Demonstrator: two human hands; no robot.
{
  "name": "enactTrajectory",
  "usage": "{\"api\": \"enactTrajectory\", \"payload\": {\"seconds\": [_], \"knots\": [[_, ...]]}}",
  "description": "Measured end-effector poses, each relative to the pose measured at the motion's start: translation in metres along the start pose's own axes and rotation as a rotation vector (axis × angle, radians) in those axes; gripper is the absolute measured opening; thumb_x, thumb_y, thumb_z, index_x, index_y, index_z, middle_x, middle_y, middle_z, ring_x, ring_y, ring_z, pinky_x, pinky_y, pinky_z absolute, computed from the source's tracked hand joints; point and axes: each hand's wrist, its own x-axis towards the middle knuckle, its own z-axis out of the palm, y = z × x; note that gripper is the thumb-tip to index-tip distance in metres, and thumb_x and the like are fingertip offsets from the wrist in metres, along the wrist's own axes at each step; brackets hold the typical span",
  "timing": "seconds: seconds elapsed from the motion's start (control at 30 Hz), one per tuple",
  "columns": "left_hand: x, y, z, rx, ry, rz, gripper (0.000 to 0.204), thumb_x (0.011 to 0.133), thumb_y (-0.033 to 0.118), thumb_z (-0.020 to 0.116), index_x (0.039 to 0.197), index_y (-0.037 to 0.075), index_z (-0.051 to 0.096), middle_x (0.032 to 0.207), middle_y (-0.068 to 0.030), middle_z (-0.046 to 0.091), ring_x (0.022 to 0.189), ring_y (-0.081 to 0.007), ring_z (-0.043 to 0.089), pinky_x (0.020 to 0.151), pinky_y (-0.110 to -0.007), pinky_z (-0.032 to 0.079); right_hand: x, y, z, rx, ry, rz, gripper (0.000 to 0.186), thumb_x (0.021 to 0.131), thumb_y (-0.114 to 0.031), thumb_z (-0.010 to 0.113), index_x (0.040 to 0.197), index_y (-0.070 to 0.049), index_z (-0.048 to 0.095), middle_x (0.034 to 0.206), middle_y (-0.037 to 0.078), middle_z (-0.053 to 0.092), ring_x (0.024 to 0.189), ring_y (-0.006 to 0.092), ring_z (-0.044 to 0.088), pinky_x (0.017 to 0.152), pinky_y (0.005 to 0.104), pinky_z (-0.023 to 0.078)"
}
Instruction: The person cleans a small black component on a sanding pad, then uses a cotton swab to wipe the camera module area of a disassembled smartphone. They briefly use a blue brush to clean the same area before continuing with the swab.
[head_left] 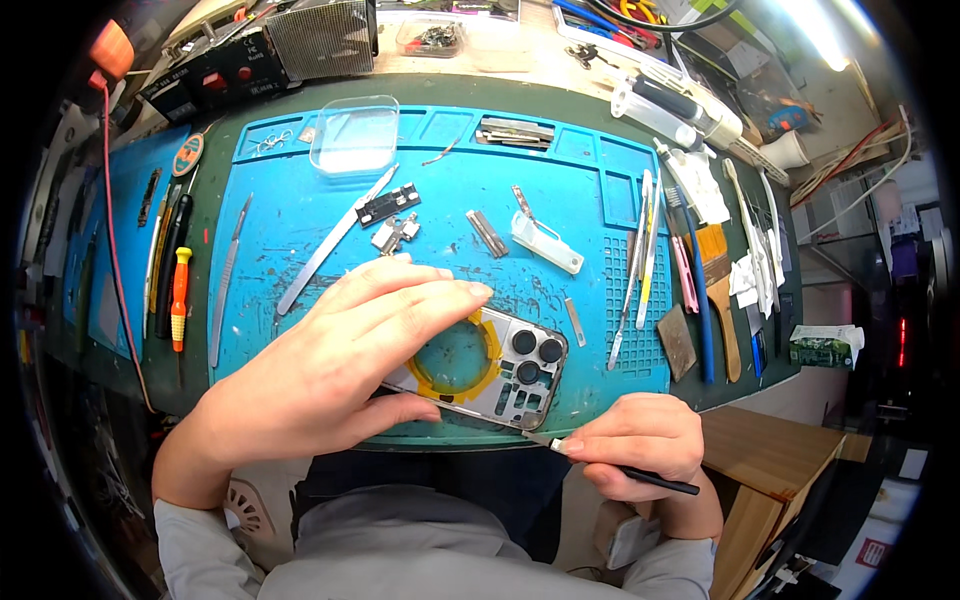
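Note:
A phone frame with three black camera rings and a large round yellow-edged opening lies tilted near the front of the blue work mat. My left hand grips it by its left part, fingers over the far edge and thumb at the near edge. In my right hand is a thin scraper knife with a black handle. Its tip meets, or nearly meets, the frame's near edge below the camera rings. Small metal parts and a clear plastic piece lie beyond the frame.
A clear plastic box stands at the mat's back left. Tweezers, a wooden brush and other tools lie on the right. A yellow-orange screwdriver and a scalpel-like tool lie left. The mat's edge is close to me.

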Motion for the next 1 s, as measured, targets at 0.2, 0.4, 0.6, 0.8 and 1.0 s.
{"api": "enactTrajectory", "payload": {"seconds": [0.2, 0.4, 0.6, 0.8, 1.0], "knots": [[0.0013, -0.0011, 0.0020, -0.007, 0.005, -0.003, 0.096, 0.073, 0.015, 0.094, 0.158, 0.001, 0.053, 0.155, -0.0141, 0.061, 0.145, -0.0369, 0.054, 0.125, -0.052, 0.040, 0.0026, -0.0007, -0.0013, -0.035, -0.020, 0.007, 0.029, 0.078, 0.000, 0.086, 0.107, -0.004, 0.085, 0.095, 0.010, 0.082, 0.077, 0.0213, 0.079, 0.062, 0.0308, 0.058], [0.0009, -0.0015, 0.0025, -0.011, 0.011, -0.002, 0.095, 0.073, 0.016, 0.094, 0.158, 0.002, 0.053, 0.153, -0.0143, 0.063, 0.145, -0.0364, 0.055, 0.125, -0.051, 0.039, 0.0051, -0.0010, -0.0020, -0.039, -0.035, 0.006, 0.030, 0.079, 0.000, 0.085, 0.108, -0.004, 0.084, 0.095, 0.010, 0.082, 0.076, 0.0214, 0.078, 0.061, 0.0306, 0.058], [0.0015, -0.0014, 0.0024, -0.019, 0.022, 0.003, 0.095, 0.073, 0.016, 0.094, 0.158, 0.002, 0.054, 0.151, -0.0148, 0.063, 0.144, -0.0367, 0.055, 0.124, -0.051, 0.040, 0.0019, 0.0011, -0.0026, -0.044, -0.043, -0.009, 0.029, 0.080, -0.002, 0.086, 0.109, -0.004, 0.084, 0.096, 0.010, 0.082, 0.075, 0.0207, 0.077, 0.060, 0.0305, 0.057], [0.0018, -0.0017, 0.0026, -0.032, 0.028, 0.010, 0.095, 0.072, 0.015, 0.095, 0.157, 0.001, 0.054, 0.151, -0.0147, 0.063, 0.144, -0.0369, 0.055, 0.124, -0.051, 0.041, 0.0006, 0.0019, -0.0016, -0.048, -0.042, -0.012, 0.024, 0.084, -0.006, 0.085, 0.108, -0.004, 0.084, 0.098, 0.010, 0.083, 0.073, 0.0203, 0.077, 0.059, 0.0295, 0.057], [0.0019, -0.0008, 0.0024, -0.034, 0.026, 0.003, 0.095, 0.071, 0.014, 0.095, 0.157, 0.001, 0.055, 0.153, -0.0138, 0.063, 0.144, -0.0364, 0.055, 0.124, -0.051, 0.041, 0.0011, 0.0029, -0.0026, -0.066, -0.059, -0.035, 0.029, 0.081, -0.004, 0.087, 0.110, -0.004, 0.084, 0.101, 0.008, 0.083, 0.074, 0.0185, 0.076, 0.059, 0.0289, 0.055]]}}
